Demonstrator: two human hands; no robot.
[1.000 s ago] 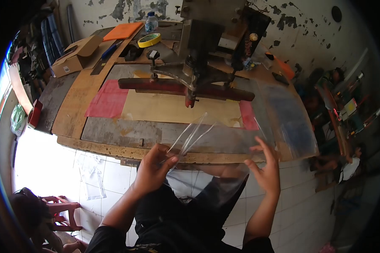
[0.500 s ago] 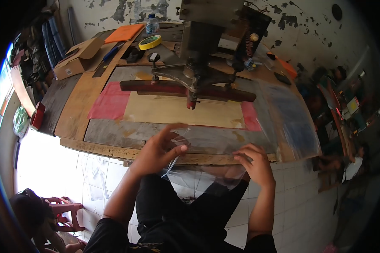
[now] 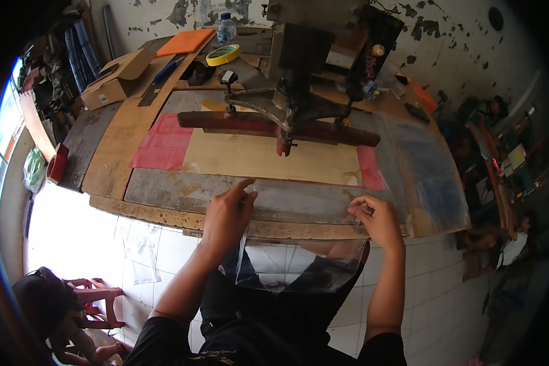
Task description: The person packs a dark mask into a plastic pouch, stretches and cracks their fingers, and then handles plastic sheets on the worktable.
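Observation:
A clear plastic sheet [image 3: 299, 259] hangs between my hands over the table's front edge, its lower part above my lap. My left hand [image 3: 227, 213] pinches its upper left corner between thumb and fingers. The upper right corner is in the closed fingers of my right hand [image 3: 377, 218]. Whether the plastic is one layer or a bag, I cannot tell. Beyond it, a beige strip [image 3: 244, 155] with pink ends lies on the grey board. A machine's long dark red bar [image 3: 238, 125] hangs over that strip.
A stack of clear plastic [image 3: 424, 165] lies on the table's right side. Yellow tape [image 3: 223, 55], a cardboard box [image 3: 117, 79], an orange folder [image 3: 186, 42] and a water bottle [image 3: 226, 28] stand farther back. Another person [image 3: 46, 305] sits at lower left near a red stool [image 3: 97, 293].
Both hands have drawn the plastic out flatter between them; it now hangs straight. My right hand has risen slightly, and the view has shifted a little.

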